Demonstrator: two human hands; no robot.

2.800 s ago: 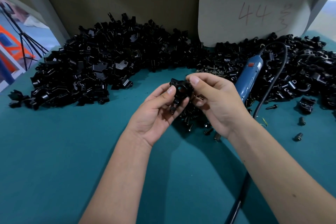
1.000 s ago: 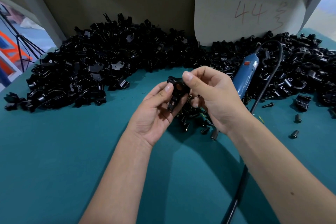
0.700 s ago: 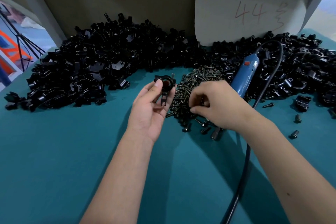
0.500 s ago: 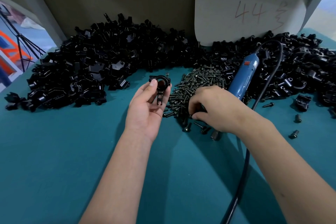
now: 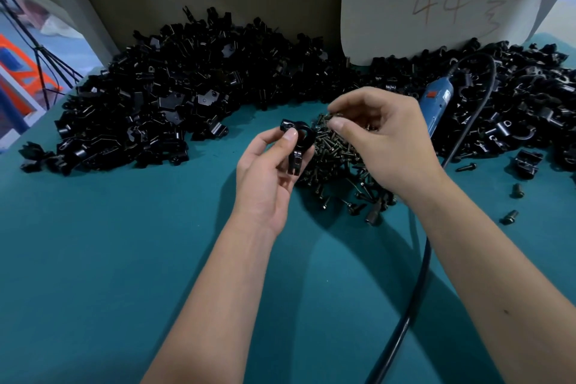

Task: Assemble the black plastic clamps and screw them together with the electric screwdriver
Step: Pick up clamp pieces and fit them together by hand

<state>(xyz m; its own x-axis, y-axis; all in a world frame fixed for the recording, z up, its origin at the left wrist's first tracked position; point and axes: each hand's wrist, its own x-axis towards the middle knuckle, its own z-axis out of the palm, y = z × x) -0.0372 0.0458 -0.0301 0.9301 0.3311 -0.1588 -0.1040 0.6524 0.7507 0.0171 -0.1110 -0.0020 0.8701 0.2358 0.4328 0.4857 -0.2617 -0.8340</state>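
Both our forearms reach forward from the lower edge of the view, converging toward the centre. Our left hand (image 5: 268,178) is raised palm-up, thumb and curled fingers gripping a black clamp (image 5: 297,143) at the fingertips. Our right hand (image 5: 383,140) is held just right of it, back facing up, thumb and forefinger pinched together on a small screw (image 5: 332,117), remaining fingers loosely curled.

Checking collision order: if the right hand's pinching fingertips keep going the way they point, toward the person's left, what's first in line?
Probably the black plastic ring clamp held up by the left hand. The right hand pinches a small dark screw close beside it; depth unclear.
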